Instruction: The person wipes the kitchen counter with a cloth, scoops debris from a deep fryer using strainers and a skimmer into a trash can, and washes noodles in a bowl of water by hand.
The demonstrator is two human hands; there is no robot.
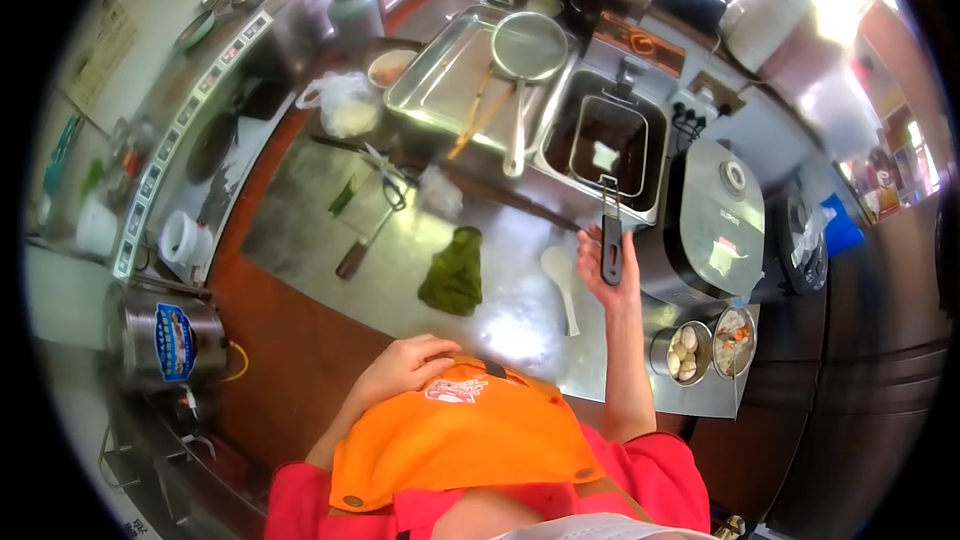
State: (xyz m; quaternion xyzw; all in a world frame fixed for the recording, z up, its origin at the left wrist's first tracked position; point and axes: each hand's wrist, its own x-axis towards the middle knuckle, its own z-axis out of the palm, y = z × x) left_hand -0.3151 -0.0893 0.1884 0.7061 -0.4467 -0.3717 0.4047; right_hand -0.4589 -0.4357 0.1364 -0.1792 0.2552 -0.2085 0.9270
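My right hand (612,270) is at the black handle (611,240) of a fryer basket (620,140), its fingers behind the handle and the thumb beside it. The basket sits in the dark fryer tank (560,145). Over the orange apron (470,430), my left hand (412,364) rests with its fingers together and slightly bent, and nothing shows in it. A green cloth (452,272) and a white rice paddle (561,285) lie on the steel counter (400,240) between the hands.
A metal tray (440,70) with a strainer (530,46) stands at the back. Right of the fryer is a rice cooker (715,220), with a bowl of eggs (683,352) in front. Scissors (388,180) and a dark-handled tool (352,258) lie on the left.
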